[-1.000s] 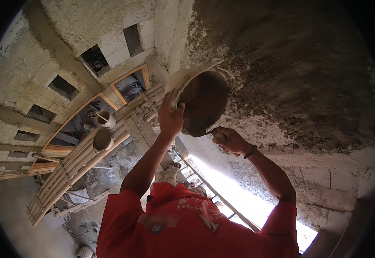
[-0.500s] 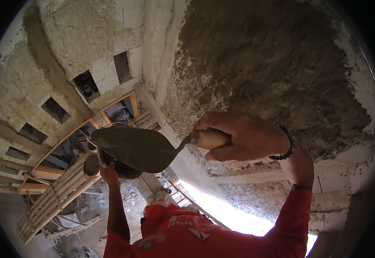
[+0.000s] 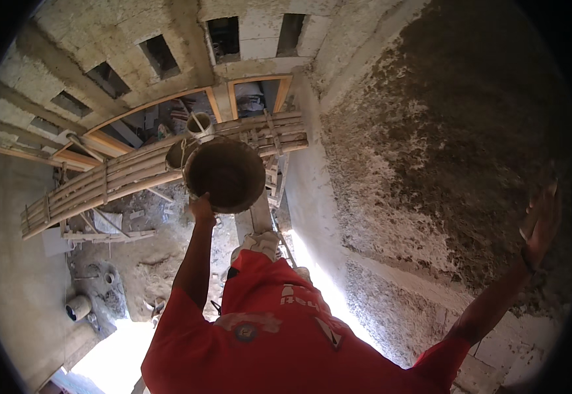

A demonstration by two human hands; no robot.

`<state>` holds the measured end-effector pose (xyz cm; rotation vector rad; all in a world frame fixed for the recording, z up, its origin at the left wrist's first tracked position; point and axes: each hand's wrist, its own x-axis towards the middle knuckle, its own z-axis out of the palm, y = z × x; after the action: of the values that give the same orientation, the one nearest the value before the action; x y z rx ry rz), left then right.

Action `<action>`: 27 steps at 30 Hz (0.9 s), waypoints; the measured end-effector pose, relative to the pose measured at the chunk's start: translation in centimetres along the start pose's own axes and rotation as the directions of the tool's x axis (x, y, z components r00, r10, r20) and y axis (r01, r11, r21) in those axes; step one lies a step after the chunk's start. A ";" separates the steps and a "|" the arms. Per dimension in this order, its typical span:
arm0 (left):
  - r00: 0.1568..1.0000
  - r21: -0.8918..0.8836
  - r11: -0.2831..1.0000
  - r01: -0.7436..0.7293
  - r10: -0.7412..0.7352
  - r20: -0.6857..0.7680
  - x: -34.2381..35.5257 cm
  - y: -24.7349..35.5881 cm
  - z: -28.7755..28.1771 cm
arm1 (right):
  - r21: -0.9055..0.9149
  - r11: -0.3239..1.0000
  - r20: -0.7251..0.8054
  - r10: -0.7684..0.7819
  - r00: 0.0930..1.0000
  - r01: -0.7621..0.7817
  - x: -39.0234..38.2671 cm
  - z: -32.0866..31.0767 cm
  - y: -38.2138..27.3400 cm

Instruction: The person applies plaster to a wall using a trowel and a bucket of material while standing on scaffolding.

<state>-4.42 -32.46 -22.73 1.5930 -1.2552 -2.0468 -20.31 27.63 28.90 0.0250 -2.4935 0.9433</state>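
Note:
My left hand (image 3: 200,210) grips the near left rim of a dark, mortar-stained bucket (image 3: 225,176), whose open mouth faces up at me. Its shaded inside looks dark, and how much it holds is hard to tell. Far to the right, my right hand (image 3: 541,222) is raised close to the wall, closed round the handle of a trowel. The trowel's blade barely shows against the dark wet plaster (image 3: 496,118). Rougher, patchy plaster covers the wall to the left of the wet area.
A scaffold platform of lashed poles (image 3: 122,172) runs across below the wooden-framed openings. On it stand a pale bucket (image 3: 200,125) and another container (image 3: 177,155) beside mine. Rubble lies on the floor far below, near a tipped bucket (image 3: 78,306). Square holes pierce the far wall.
My right hand has swung the trowel from above the bucket out to the wall at the right. The view has turned, and the bucket's mouth now shows fully.

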 end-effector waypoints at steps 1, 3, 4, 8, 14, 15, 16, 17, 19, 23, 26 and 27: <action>0.991 0.022 0.995 0.096 -0.093 -0.099 1.4 -1.2 -0.8 | 0.028 0.998 0.064 0.062 0.996 -0.064 -2.6 1.2 1.7; 0.989 -0.113 0.990 0.083 -0.095 -0.109 3.3 -4.5 -3.4 | 0.041 0.980 0.231 0.179 0.956 -0.193 -7.7 4.9 4.8; 0.978 -0.136 0.985 0.107 -0.129 -0.162 4.3 -6.2 -5.1 | 0.025 0.961 0.333 0.250 0.909 -0.274 -11.0 7.5 6.7; 0.901 -0.219 0.956 0.195 -0.263 -0.344 4.4 -11.1 -10.9 | -0.108 0.847 0.565 0.483 0.669 -0.521 -27.7 17.6 16.6; 0.765 -0.510 0.829 0.229 -0.477 -0.432 -0.1 -14.5 -18.0 | -0.412 0.820 0.793 0.537 0.287 -0.398 -48.5 22.1 25.6; 0.707 -0.567 0.789 0.236 -0.540 -0.457 -0.1 -15.8 -21.0 | -0.426 0.818 0.789 0.545 0.284 -0.386 -51.1 21.6 28.0; 0.742 -0.574 0.797 0.190 -0.499 -0.448 1.4 -17.4 -24.6 | -0.474 0.692 0.767 0.628 0.131 -0.544 -50.9 21.9 24.9; 0.769 -0.584 0.798 0.148 -0.464 -0.440 2.1 -18.4 -28.4 | -0.443 0.744 0.811 0.570 0.130 -0.500 -50.8 21.5 23.4; 0.772 -0.592 0.802 0.081 -0.426 -0.472 2.3 -18.0 -30.0 | -0.469 0.759 0.818 0.566 0.103 -0.452 -50.5 21.8 22.7; 0.588 -0.378 0.925 0.038 -0.326 -0.740 -0.2 -10.4 -31.1 | -0.527 0.638 0.751 0.659 0.045 -0.561 -49.8 22.6 28.1; 0.486 0.056 0.963 0.264 -0.083 -0.870 -0.6 -9.0 -35.7 | -0.494 0.738 0.771 0.616 0.161 -0.458 -46.5 23.4 28.9; 0.505 0.196 0.929 0.315 0.010 -0.863 0.1 -9.7 -37.4 | -0.447 0.729 0.778 0.603 0.178 -0.518 -45.4 23.8 28.3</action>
<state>31.40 -44.20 -31.10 2.4795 -1.0595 -0.7720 4.95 27.67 -23.88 -0.6821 -3.7148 1.3664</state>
